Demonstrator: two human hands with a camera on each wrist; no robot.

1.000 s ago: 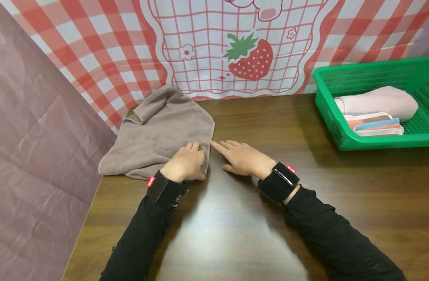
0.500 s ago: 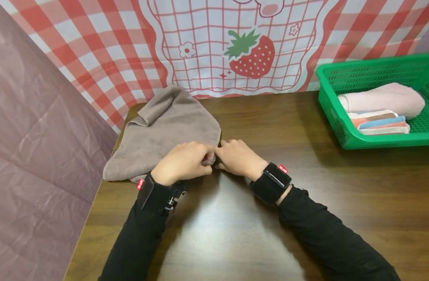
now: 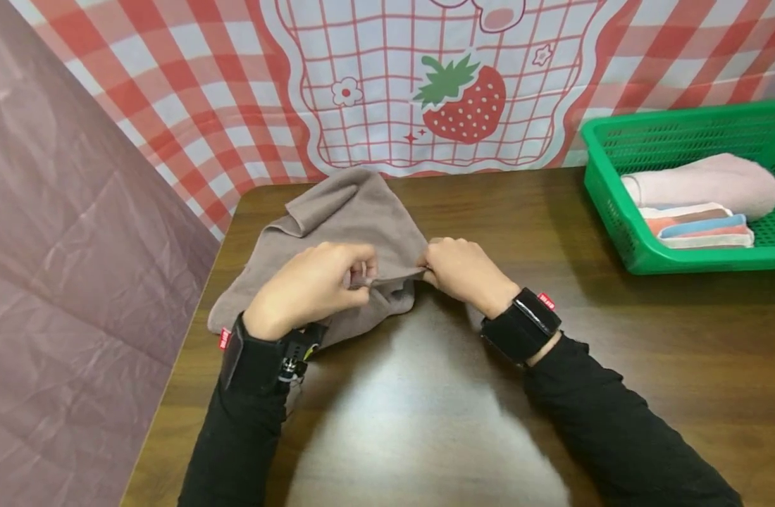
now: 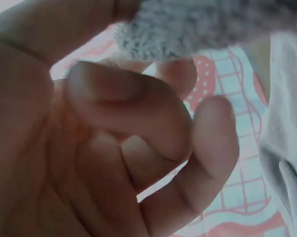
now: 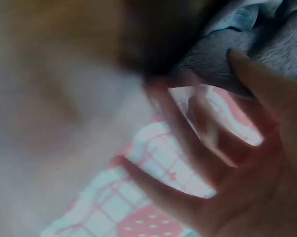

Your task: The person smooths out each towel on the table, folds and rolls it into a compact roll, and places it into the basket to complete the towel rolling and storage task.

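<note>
My left hand [image 3: 308, 289] and right hand [image 3: 466, 271] each pinch the near edge of the towel [image 3: 356, 218] on the table [image 3: 616, 366]. It looks soft and limp, best held at corners.

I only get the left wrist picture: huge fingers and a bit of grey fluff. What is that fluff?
Observer: A taupe towel on a wooden table; the left hand pinches its near edge.
Operator: What about the other hand?
Observer: The right hand pinches that same edge, a little to the right.
Operator: Anything else on the table?
Observer: A green basket at the right holds a rolled pink towel and a folded striped cloth.
</note>
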